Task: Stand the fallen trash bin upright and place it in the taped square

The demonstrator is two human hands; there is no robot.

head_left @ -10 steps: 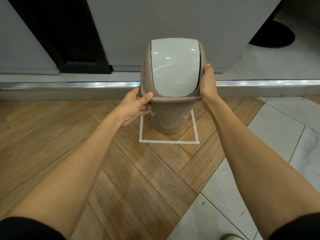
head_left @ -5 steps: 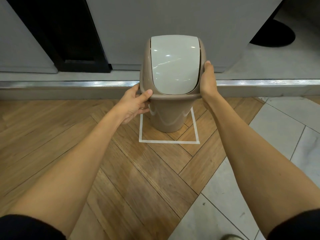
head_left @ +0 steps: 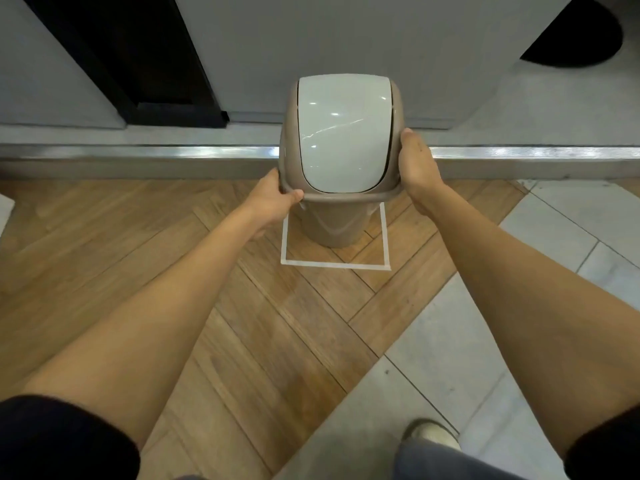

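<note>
From the head view, the bin [head_left: 337, 161] stands upright inside the taped square [head_left: 335, 265], its tan body narrowing toward a base that sits on the wood floor [head_left: 242, 306] between the two side strips of tape, set toward the far part of the square. Whether the base rests fully on the floor cannot be told. Its pale grey swing lid [head_left: 341, 133] faces up at the camera and carries small light reflections. The left hand [head_left: 273, 199] grips the bin's rim at the near left corner, thumb over the top edge and fingers curled beneath. The right hand [head_left: 417, 168] is pressed flat against the rim's right side, fingers wrapped round the far edge, so both hands grasp the bin. Both forearms reach forward from dark sleeves. Behind the bin runs a metal threshold strip [head_left: 138, 155] below a grey wall [head_left: 346, 36]. Grey tiles [head_left: 485, 323] meet the wood at the right, and a shoe [head_left: 433, 434] shows near the bottom edge.
</note>
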